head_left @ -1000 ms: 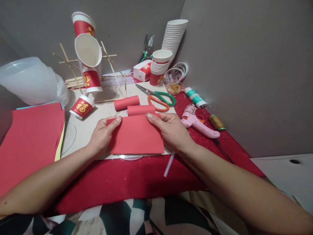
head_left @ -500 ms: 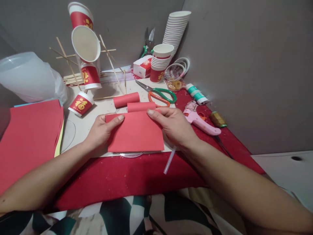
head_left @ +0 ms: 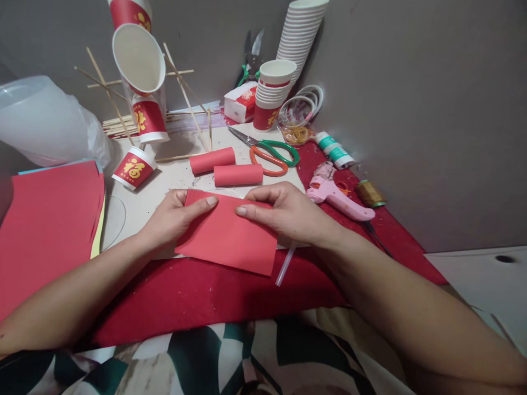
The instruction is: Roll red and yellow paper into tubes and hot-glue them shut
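Note:
A rectangular sheet of red paper [head_left: 230, 236] is held between both hands above the near edge of the white board [head_left: 171, 178]. My left hand [head_left: 175, 214] pinches its upper left part, thumb on top and fingers behind. My right hand [head_left: 280, 211] grips the upper right part the same way, its thumb pointing left. Both hands' fingertips under the paper are hidden. Just beyond the sheet lie two red paper rolls, a nearer roll [head_left: 237, 175] and a farther roll [head_left: 212, 161]. Scissors [head_left: 269, 156] with one green and one orange handle rest behind them.
At left lie stacked red sheets [head_left: 53, 214] and a plastic-bagged translucent container [head_left: 49, 123]. Paper cups with sticks [head_left: 150, 118] stand at the back left, stacked cups [head_left: 274, 96] at the back. A pink glue gun [head_left: 340, 200], thread spool [head_left: 370, 193] and glue stick [head_left: 285, 266] lie at right.
The red sheet has tilted, its right lower corner dropping nearer to me. My thumbs have moved closer together along the upper edge. The view has shifted slightly downward.

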Action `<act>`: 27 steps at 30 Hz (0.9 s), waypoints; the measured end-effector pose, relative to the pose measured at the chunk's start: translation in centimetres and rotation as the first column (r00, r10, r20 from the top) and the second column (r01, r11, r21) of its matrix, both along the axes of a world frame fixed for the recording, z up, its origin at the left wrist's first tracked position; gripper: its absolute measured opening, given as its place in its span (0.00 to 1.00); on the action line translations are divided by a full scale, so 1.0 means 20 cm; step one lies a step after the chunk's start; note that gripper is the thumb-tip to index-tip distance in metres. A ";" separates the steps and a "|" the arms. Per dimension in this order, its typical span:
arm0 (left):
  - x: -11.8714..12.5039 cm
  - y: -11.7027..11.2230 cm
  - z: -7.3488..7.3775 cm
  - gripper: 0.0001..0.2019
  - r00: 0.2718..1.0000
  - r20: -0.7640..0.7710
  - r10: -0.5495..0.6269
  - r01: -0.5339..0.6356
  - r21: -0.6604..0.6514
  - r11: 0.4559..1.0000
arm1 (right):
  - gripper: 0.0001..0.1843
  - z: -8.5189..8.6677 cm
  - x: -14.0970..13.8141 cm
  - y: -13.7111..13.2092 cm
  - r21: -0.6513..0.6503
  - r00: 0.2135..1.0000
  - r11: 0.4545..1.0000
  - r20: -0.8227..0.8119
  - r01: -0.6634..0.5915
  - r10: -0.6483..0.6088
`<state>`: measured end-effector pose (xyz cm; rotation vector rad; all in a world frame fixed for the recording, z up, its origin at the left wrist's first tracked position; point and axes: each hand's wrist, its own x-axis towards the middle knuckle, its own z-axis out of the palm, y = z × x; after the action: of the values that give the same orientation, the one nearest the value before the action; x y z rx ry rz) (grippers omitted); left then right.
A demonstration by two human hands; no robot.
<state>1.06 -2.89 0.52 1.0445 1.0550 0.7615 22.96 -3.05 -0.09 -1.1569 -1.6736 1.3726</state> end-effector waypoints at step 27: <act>0.03 -0.02 0.00 0.14 1.000 -0.027 -0.004 0.011 0.266 0.964 | 0.14 -0.04 -0.04 -0.01 -0.044 0.930 0.978 -0.303 0.205 -0.209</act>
<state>1.68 -3.32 0.44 1.2898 0.9874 0.9029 22.20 -3.17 -0.89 -1.0330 -1.2878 1.3497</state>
